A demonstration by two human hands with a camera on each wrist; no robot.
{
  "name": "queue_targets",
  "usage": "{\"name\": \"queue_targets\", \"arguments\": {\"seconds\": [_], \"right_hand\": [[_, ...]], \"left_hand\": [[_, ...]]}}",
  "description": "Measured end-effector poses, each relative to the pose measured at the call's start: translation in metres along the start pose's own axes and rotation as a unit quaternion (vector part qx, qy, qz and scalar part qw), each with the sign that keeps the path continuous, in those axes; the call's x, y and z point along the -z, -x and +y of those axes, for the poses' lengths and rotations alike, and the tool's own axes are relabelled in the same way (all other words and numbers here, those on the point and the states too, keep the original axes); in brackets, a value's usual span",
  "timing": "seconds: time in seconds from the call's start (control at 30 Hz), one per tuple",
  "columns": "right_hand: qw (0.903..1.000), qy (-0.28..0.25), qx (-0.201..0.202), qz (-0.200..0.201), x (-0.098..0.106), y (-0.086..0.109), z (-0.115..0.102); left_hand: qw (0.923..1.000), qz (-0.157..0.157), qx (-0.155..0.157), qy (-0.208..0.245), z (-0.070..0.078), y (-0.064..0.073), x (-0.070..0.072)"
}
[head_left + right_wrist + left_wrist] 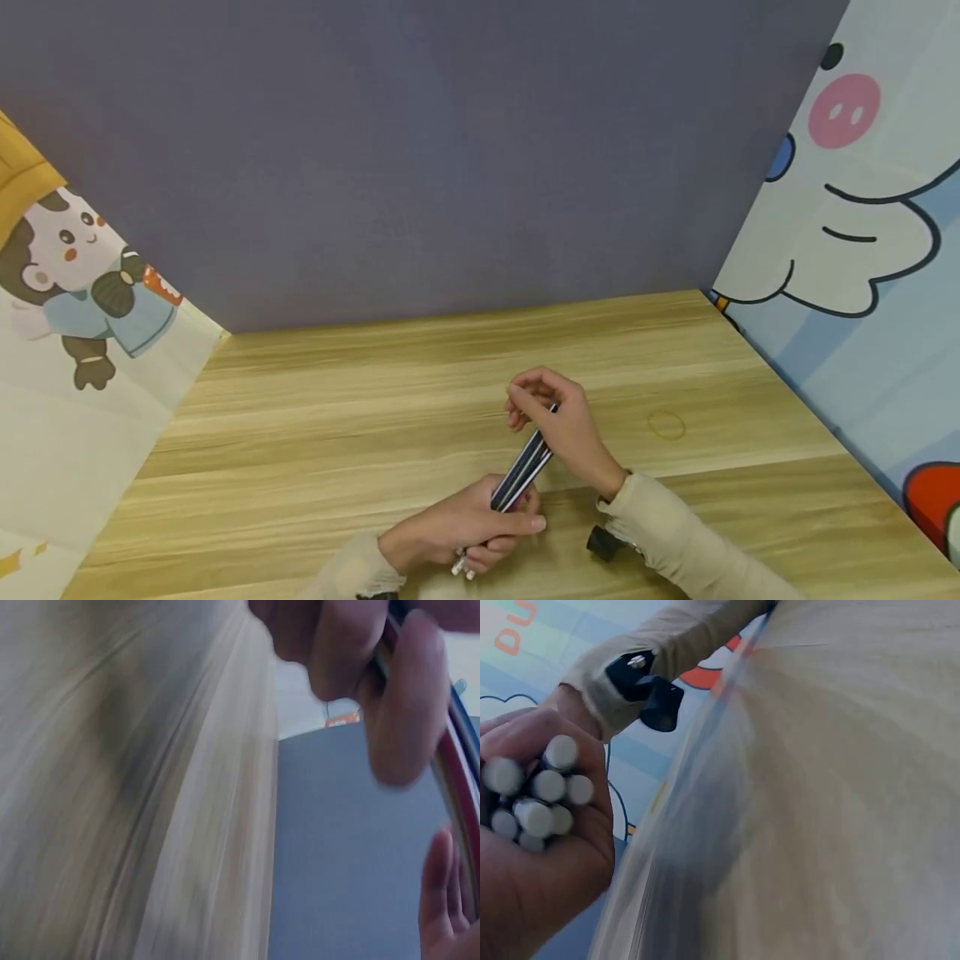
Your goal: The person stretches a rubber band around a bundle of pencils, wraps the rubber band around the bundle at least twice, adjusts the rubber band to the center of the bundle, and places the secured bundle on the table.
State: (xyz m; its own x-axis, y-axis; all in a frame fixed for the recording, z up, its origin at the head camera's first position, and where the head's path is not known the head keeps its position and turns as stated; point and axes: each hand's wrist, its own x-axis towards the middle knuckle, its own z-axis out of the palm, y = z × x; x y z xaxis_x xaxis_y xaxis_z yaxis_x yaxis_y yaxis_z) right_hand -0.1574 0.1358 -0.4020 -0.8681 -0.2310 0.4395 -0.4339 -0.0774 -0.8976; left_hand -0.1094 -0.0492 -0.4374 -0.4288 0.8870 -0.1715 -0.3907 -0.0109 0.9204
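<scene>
My left hand (480, 521) grips a bundle of dark, striped pencils (522, 468), which slants up and to the right. The white round pencil ends (549, 786) stick out below that fist and fill the left side of the left wrist view. At the upper end of the bundle is my right hand (562, 417), its fingers loosely bent and its palm side against or close beside the pencil tips. In the right wrist view, fairly straight right-hand fingers (439, 885) show at the lower right, with the pencils (459, 780) running down to them. The hand hides the tips.
A thin yellow rubber band (667, 425) lies on the wood-grain table (337, 417), right of my right hand. A grey panel (450, 167) stands along the back edge. Cartoon-printed walls (847, 242) close off both sides.
</scene>
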Motion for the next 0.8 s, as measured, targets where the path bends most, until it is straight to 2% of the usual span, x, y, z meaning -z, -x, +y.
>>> {"name": "queue_targets", "arguments": {"seconds": [0.07,0.13,0.23,0.33,0.37,0.43,0.53,0.6,0.7,0.8], "right_hand": [[0.9998,-0.002,0.006,0.017,-0.002,-0.003,-0.001],[0.9999,0.000,0.005,0.016,-0.002,-0.005,-0.001],[0.9986,0.048,-0.021,-0.009,0.003,-0.004,-0.001],[0.9899,0.123,-0.055,-0.045,0.008,-0.001,0.000],[0.9877,0.132,-0.061,-0.057,0.009,0.000,0.001],[0.9877,0.119,-0.068,-0.075,0.008,0.001,0.002],[0.9926,0.063,-0.060,-0.085,0.004,0.000,0.002],[0.9946,0.052,-0.046,-0.078,0.001,-0.001,0.001],[0.9926,0.092,-0.018,-0.077,0.002,-0.002,0.000],[0.9837,0.149,-0.016,-0.099,0.006,-0.002,-0.001]], "left_hand": [[0.9999,0.003,-0.010,-0.004,-0.001,-0.001,-0.002],[0.9997,0.013,-0.020,-0.005,-0.002,-0.002,-0.004],[0.9990,0.029,-0.035,0.000,-0.004,-0.001,-0.005],[0.9983,0.043,-0.037,0.012,-0.005,0.000,-0.004],[0.9982,0.047,-0.035,0.014,-0.006,0.000,-0.004],[0.9981,0.052,-0.022,0.025,-0.006,-0.002,-0.004],[0.9975,0.052,-0.006,0.048,-0.006,-0.008,-0.006],[0.9964,0.057,0.000,0.063,-0.004,-0.011,-0.008],[0.9955,0.070,-0.004,0.064,-0.002,-0.013,-0.009],[0.9953,0.084,-0.012,0.046,-0.001,-0.012,-0.009]]}}
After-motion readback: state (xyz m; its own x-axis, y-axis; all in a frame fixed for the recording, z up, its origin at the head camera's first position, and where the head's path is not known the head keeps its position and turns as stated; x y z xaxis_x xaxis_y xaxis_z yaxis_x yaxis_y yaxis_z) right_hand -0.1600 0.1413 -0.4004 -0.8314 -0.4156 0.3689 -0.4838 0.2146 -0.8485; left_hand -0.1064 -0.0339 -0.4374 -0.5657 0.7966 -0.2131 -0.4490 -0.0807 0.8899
